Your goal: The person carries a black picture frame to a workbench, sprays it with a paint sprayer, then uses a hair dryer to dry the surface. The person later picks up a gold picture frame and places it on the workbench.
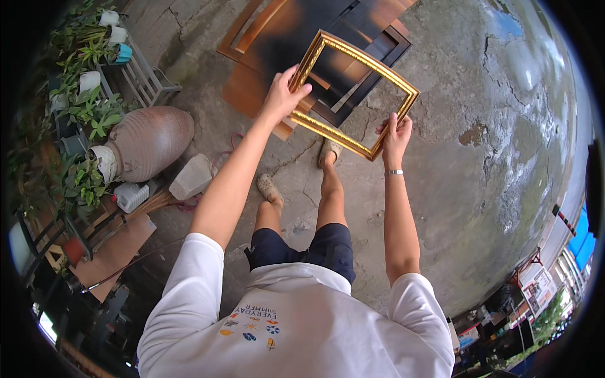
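Note:
Between my two hands I hold up an empty picture frame [370, 60], gold with a patterned inner edge and a brown outer rim. My left hand [287, 96] is closed around its left side, thumb on the front. The lower right corner is pinched by my right hand [396, 135], whose thumb lies over the rim and fingers go behind. The frame is tilted and has no glass or backing that I can see. Through its opening show a dark frame [337, 115] and dark-stained cardboard [287, 50] on the ground beyond.
Cracked concrete floor [466, 208] spreads around my feet. To the left lie a big clay jar [154, 140], a stone block [191, 177], a plastic jug [132, 197] and a cardboard piece [120, 252]. Potted plants [94, 113] line a metal rack [142, 75].

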`<state>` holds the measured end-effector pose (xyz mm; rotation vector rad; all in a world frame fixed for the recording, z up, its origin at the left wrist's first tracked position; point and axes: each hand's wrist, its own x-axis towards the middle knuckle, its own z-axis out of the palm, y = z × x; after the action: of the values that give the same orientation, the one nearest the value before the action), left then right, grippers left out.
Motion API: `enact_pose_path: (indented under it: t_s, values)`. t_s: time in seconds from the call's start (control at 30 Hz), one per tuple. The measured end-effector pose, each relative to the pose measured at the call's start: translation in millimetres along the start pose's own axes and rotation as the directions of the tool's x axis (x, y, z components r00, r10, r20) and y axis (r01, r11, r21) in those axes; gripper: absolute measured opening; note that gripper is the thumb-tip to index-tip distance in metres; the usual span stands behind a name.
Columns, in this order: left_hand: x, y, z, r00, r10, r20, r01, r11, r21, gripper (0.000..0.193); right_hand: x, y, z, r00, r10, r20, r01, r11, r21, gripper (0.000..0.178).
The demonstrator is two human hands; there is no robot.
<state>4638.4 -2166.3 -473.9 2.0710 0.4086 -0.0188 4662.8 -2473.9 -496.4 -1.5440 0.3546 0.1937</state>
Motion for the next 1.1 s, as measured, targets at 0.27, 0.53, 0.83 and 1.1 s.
enact_pose_path:
  t_s: [0.27, 0.53, 0.83, 1.1]
  values:
    - [110, -36, 72, 0.959, 0.087, -0.271, -0.033, 0.980, 0.197, 0.039, 129, 83, 22, 0.999, -0.030, -0.015, 0.024, 0.952, -0.304, 0.029]
    - [-111, -39, 50, 0.901, -0.345, -0.264, 0.363, 0.932, 0.020, 0.026, 121, 76, -12, 0.970, 0.232, -0.072, -0.242, 0.951, -0.191, 0.038]
    - [-590, -41, 19, 0.423, -0.853, -0.304, 0.890, 0.454, -0.035, 0.027, -41, 69, -81, 0.973, 0.228, -0.045, -0.224, 0.870, -0.440, 0.034]
    - [-748, -16, 23, 0.207, -0.948, -0.240, 0.745, 0.312, -0.589, 0.033, -198, 81, 10, 0.648, 0.300, 0.700, 0.308, 0.738, -0.601, 0.031]
